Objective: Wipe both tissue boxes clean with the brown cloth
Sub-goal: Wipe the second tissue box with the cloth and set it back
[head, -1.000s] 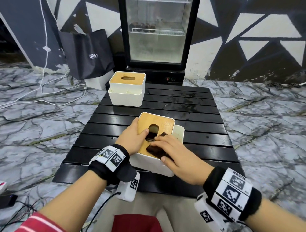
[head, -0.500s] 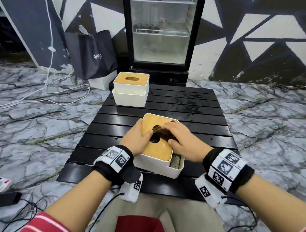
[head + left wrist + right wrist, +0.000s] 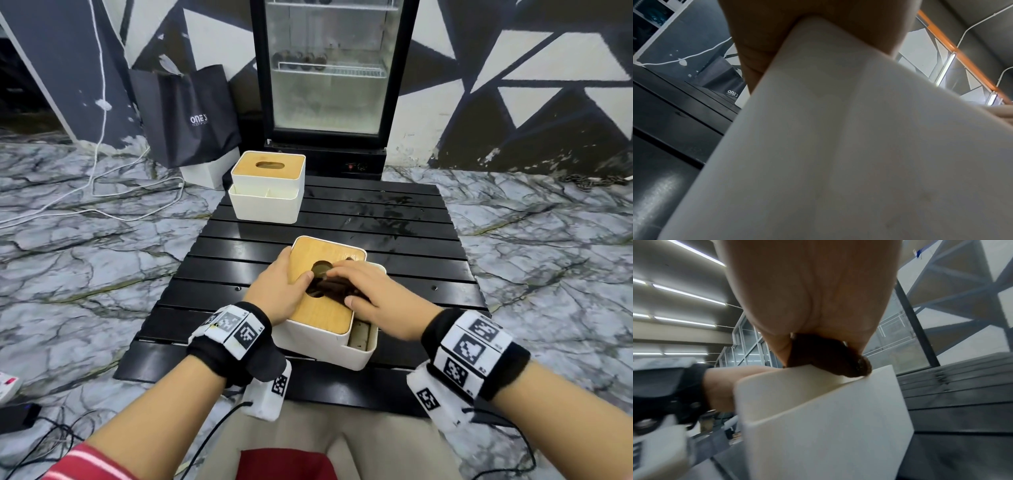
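My left grip (image 3: 278, 288) clasps the near tissue box's (image 3: 320, 346) smooth bamboo lid; my flat, open right grip (image 3: 376, 301) presses the crumpled brown cloth (image 3: 337, 287) onto it.

Head cam looks down; wrist cams close under near box (image 3: 320, 337).

Black slatted counter (image 3: 394, 246) on marble floor (image 3: 85, 260), glass-door fridge (image 3: 329, 68) behind, black shopping bag (image 3: 185, 113) at left, white cable (image 3: 96, 150) trailing

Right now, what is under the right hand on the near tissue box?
The brown cloth, pressed on the bamboo lid of the near tissue box beside the opening. The right hand hides most of the cloth; the box's contents cannot be seen.
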`<state>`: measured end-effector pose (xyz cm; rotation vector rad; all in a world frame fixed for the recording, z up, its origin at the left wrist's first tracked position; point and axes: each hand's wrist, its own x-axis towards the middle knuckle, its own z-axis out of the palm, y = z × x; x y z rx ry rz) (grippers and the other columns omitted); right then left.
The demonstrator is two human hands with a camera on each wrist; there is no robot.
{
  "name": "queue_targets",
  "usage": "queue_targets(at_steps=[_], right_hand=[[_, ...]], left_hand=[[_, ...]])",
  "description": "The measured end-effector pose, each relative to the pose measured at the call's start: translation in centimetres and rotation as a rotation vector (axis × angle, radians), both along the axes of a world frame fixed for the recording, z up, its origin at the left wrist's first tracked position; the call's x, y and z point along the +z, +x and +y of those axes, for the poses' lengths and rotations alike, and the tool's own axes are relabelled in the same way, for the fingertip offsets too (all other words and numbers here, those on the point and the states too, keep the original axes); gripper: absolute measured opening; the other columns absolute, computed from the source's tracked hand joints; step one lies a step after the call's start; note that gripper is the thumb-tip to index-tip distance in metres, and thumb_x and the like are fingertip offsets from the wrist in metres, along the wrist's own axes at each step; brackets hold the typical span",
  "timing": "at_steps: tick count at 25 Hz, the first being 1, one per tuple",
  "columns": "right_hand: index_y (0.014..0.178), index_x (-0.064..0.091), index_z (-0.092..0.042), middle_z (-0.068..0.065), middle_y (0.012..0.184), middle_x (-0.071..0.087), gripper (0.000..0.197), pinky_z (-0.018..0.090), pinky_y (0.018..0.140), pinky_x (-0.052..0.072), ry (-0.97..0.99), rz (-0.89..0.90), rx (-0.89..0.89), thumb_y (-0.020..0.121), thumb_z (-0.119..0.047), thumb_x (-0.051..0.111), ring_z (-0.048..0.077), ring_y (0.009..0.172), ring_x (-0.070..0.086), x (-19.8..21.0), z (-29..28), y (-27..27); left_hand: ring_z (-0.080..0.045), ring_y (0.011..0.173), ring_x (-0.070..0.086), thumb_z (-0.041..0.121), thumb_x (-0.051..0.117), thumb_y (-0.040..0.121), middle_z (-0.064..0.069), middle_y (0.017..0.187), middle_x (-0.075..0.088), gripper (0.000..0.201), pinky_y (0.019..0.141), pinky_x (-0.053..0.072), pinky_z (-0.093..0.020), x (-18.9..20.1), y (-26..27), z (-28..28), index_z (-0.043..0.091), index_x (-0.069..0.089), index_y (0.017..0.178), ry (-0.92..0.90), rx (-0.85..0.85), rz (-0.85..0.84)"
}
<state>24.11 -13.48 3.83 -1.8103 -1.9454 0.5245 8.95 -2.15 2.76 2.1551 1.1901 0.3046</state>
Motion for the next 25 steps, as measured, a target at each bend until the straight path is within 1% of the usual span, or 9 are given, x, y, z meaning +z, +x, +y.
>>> queue_targets(at_steps=[4, 7, 9, 12, 14, 16, 19, 22, 25], right_hand=[[0.128, 0.043, -0.019, -0.003, 0.131, 0.045, 0.040, 0.024, 0.106, 0.023, 0.007, -0.002, -0.055, 0.090, -0.008, 0.047, 0.013, 0.122, 0.035, 0.5, 2.1, 1.7], [0.128, 0.044, -0.018, -0.004, 0.129, 0.046, 0.040, 0.022, 0.102, 0.024, 0.001, -0.010, -0.068, 0.089, -0.007, 0.046, 0.012, 0.120, 0.036, 0.4, 2.5, 2.0], [0.127, 0.044, -0.019, -0.004, 0.129, 0.046, 0.040, 0.025, 0.103, 0.026, 0.008, 0.003, -0.093, 0.089, -0.007, 0.046, 0.013, 0.120, 0.036, 0.2, 2.5, 1.8], [0.128, 0.044, -0.017, -0.002, 0.132, 0.045, 0.042, 0.019, 0.102, 0.022, 0.022, -0.003, -0.129, 0.088, -0.006, 0.047, 0.015, 0.122, 0.035, 0.0, 2.6, 1.4], [0.129, 0.044, -0.015, -0.001, 0.132, 0.045, 0.043, 0.016, 0.099, 0.020, 0.033, -0.014, -0.146, 0.087, -0.004, 0.047, 0.016, 0.122, 0.035, 0.1, 2.6, 1.3], [0.128, 0.046, -0.015, 0.000, 0.131, 0.047, 0.043, 0.013, 0.097, 0.020, 0.035, -0.001, -0.156, 0.086, -0.004, 0.049, 0.016, 0.122, 0.036, 0.4, 2.5, 1.1], [0.126, 0.049, -0.013, 0.001, 0.128, 0.051, 0.041, 0.008, 0.090, 0.020, 0.041, 0.025, -0.167, 0.086, -0.004, 0.051, 0.015, 0.120, 0.040, 1.1, 1.9, 1.0], [0.125, 0.050, -0.013, 0.003, 0.125, 0.053, 0.040, 0.005, 0.081, 0.024, 0.033, 0.039, -0.187, 0.086, -0.004, 0.052, 0.013, 0.113, 0.044, 1.9, 0.7, 1.1], [0.126, 0.049, -0.015, 0.000, 0.122, 0.053, 0.041, -0.007, 0.077, 0.025, 0.002, 0.078, -0.189, 0.086, -0.004, 0.054, 0.004, 0.103, 0.041, 2.3, -0.9, 1.1]], left_hand=[[-0.029, 0.122, 0.048, 0.039, 0.043, 0.096, -0.009, 0.138, 0.048, 0.057, 0.092, 0.039, -0.033, -0.1, 0.1, 0.1, 0.021, 0.022, 0.146, 0.001, -0.013, 0.001], [-0.028, 0.123, 0.047, 0.043, 0.043, 0.095, -0.008, 0.141, 0.044, 0.061, 0.097, 0.040, -0.036, -0.8, 0.2, 0.6, 0.020, 0.019, 0.147, -0.027, -0.016, 0.019], [-0.027, 0.129, 0.041, 0.052, 0.037, 0.094, -0.005, 0.148, 0.034, 0.066, 0.103, 0.036, -0.039, -0.8, 0.0, 0.6, 0.018, 0.019, 0.148, 0.104, -0.023, 0.098], [-0.022, 0.124, 0.042, 0.072, 0.015, 0.078, 0.000, 0.140, 0.040, 0.082, 0.100, 0.034, -0.037, 0.0, -0.4, -1.7, 0.022, 0.038, 0.138, 0.464, -0.053, 0.131], [-0.017, 0.127, 0.038, 0.082, 0.008, 0.065, 0.004, 0.140, 0.038, 0.098, 0.104, 0.029, -0.039, 0.3, -0.2, -4.1, 0.024, 0.036, 0.138, 0.487, -0.125, 0.159], [-0.014, 0.134, 0.028, 0.087, 0.017, 0.060, 0.006, 0.145, 0.029, 0.103, 0.111, 0.023, -0.045, 0.0, 0.2, -5.5, 0.025, 0.027, 0.142, 0.452, -0.160, 0.239], [-0.013, 0.137, 0.022, 0.075, 0.047, 0.071, 0.007, 0.148, 0.024, 0.092, 0.113, 0.016, -0.049, 0.2, 0.1, -4.9, 0.025, 0.022, 0.144, 0.434, -0.201, 0.247], [-0.012, 0.139, 0.023, 0.068, 0.054, 0.075, 0.007, 0.152, 0.023, 0.088, 0.115, 0.012, -0.045, 0.7, -1.3, -3.0, 0.027, 0.021, 0.145, 0.407, -0.236, 0.222], [-0.012, 0.138, 0.028, 0.063, 0.056, 0.079, 0.007, 0.152, 0.027, 0.083, 0.116, 0.012, -0.044, 0.8, -3.0, -0.5, 0.025, 0.024, 0.146, 0.400, -0.214, 0.224]])
